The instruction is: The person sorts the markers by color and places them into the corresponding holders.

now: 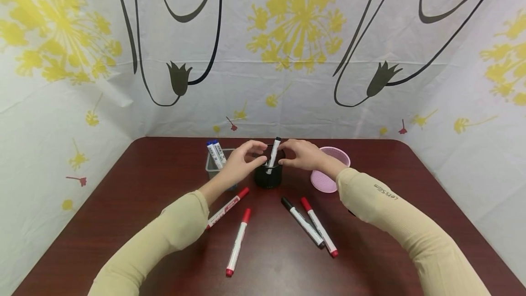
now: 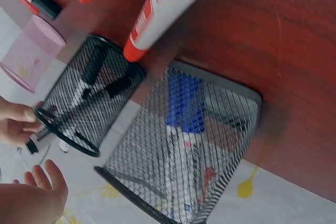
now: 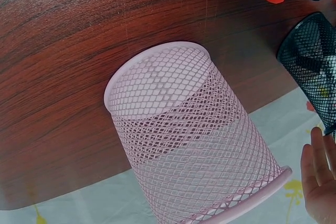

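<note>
A black mesh pen cup stands between the two hands. From it leans a white marker with a black end; the left wrist view shows another dark-capped marker inside. My left hand is at the cup's left, its fingers loosely bent and holding nothing. On the other side my right hand has its fingertips at the rim, near the leaning marker; contact with the marker is unclear. In the right wrist view, the fingers of the right hand look extended beside the black cup.
A grey mesh basket at left holds blue-capped markers. A pink mesh cup stands right. On the dark table lie red markers and, crossing at right, a black marker and a red marker.
</note>
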`<control>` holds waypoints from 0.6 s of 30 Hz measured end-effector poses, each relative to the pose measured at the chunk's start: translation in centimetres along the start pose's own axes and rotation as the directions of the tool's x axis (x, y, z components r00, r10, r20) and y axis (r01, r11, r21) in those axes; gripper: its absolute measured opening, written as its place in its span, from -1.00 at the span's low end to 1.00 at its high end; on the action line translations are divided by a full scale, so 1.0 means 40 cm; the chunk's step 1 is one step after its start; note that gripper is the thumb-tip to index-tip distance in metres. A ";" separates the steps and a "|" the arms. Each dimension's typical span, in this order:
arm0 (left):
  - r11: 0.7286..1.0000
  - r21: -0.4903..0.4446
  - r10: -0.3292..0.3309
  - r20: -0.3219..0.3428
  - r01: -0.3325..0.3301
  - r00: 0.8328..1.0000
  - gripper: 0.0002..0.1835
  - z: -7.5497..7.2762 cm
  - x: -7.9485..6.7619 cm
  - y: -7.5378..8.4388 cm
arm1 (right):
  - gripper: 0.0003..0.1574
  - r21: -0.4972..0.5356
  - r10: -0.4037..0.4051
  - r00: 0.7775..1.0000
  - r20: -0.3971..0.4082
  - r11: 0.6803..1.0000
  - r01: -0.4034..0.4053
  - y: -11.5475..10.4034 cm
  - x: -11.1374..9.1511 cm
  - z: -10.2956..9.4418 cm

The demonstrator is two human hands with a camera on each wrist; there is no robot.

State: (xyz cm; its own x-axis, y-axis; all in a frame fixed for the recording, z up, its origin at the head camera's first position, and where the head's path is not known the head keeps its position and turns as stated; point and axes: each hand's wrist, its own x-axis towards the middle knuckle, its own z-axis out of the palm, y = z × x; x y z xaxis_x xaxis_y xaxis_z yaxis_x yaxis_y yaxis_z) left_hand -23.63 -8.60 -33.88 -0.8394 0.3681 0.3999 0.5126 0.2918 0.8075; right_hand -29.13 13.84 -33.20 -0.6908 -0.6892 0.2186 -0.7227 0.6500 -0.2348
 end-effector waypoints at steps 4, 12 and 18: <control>0.999 -0.003 0.040 0.045 -0.040 0.998 -0.73 0.020 -0.022 0.012 | -0.49 0.001 -0.006 1.000 -0.003 1.000 0.006 0.000 -0.001 0.002; 0.981 0.062 0.172 0.162 -0.183 0.972 -0.72 0.053 -0.064 0.036 | -0.49 0.013 -0.003 1.000 0.007 1.000 0.003 -0.006 -0.005 -0.002; 0.909 0.195 0.313 0.261 -0.367 0.913 -0.74 0.093 -0.084 0.025 | -0.49 0.001 -0.017 1.000 -0.020 1.000 0.017 -0.008 -0.007 -0.002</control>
State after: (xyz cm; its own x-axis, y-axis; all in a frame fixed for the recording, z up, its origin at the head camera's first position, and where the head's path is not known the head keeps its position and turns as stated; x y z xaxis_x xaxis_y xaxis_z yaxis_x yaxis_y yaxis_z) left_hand -19.62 -6.25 -36.04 -0.5592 0.6578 0.5045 0.8097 0.3026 0.5028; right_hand -28.72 13.84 -33.11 -0.6790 -0.6933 0.2413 -0.7341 0.6381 -0.2323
